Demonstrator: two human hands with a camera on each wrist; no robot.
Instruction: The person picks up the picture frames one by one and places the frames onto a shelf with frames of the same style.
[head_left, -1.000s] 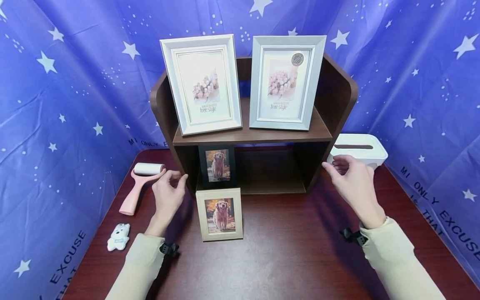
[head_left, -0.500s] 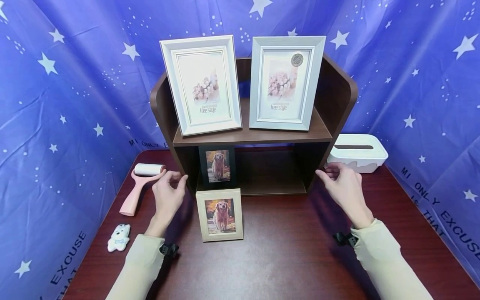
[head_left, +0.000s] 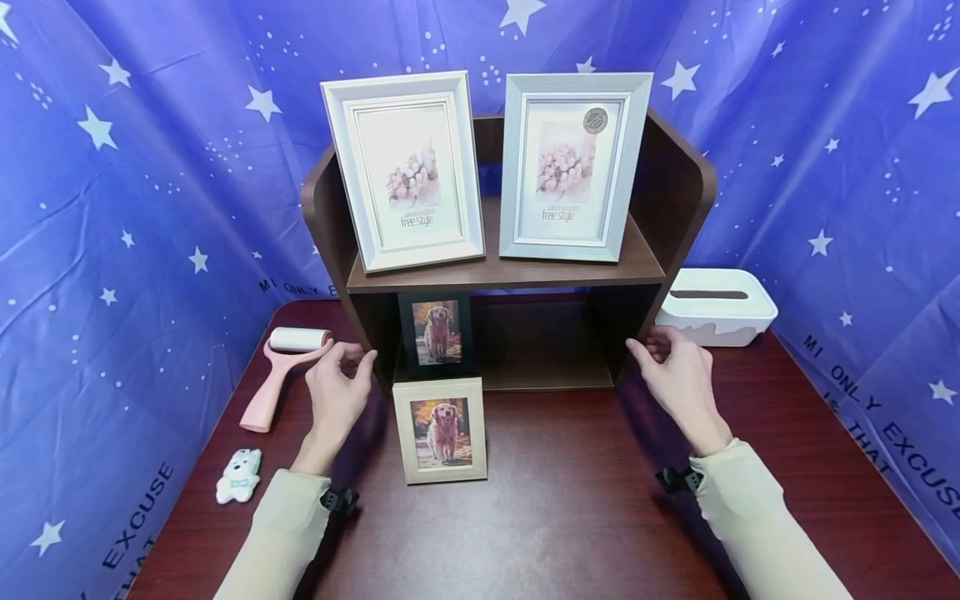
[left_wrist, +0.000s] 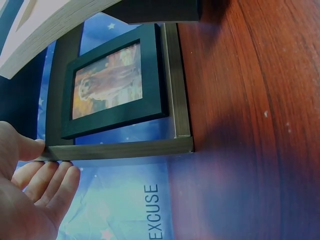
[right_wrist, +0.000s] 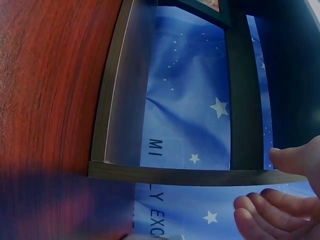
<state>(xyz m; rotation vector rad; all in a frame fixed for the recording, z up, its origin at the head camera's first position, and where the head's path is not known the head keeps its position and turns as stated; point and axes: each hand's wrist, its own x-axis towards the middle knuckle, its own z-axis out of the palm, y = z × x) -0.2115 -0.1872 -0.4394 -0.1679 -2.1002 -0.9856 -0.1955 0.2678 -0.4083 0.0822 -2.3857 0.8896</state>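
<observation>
Reddish tabletop point(head_left: 555, 508); shelf point(head_left: 495, 274) between left hand point(head_left: 337, 390), pinching one side, and right hand point(head_left: 681, 385), curled round other.

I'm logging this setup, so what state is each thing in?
Shelf: upright on table
Left hand: pinching left side panel
Right hand: astride right side panel, grip unclear
White frame: standing, upper level
Grey frame: standing, upper level
Black frame: standing, lower level
Beige frame: standing on table
Lint roller: lying, roll uncovered
Bear figure: lying face up
Tissue box: upright, no tissue protruding
</observation>
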